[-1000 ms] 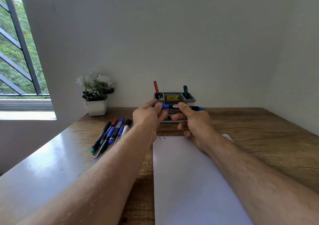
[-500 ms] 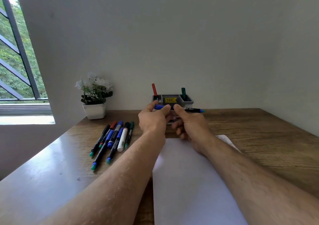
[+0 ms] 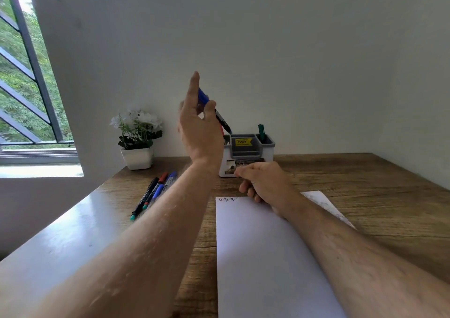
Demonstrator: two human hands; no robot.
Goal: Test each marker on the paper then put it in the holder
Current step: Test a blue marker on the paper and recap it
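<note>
Blue-capped, the marker (image 3: 214, 110) sat pinched in the left hand (image 3: 198, 127) at centre frame, fingers pressed on its barrel. Its long axis slanted, cap toward the upper left and the other end down-right just above the grey holder (image 3: 248, 155). The right hand (image 3: 264, 183) lay loosely curled, holding nothing, over the paper (image 3: 263, 256) on the bench (image 3: 365, 196).

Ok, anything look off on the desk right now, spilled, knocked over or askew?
Nothing stands out. The holder stands upright by the wall, the paper lies flat with small test marks at its top edge, and the spare markers lie together on the table. The left hand holds a blue-capped marker tilted over the holder.
</note>
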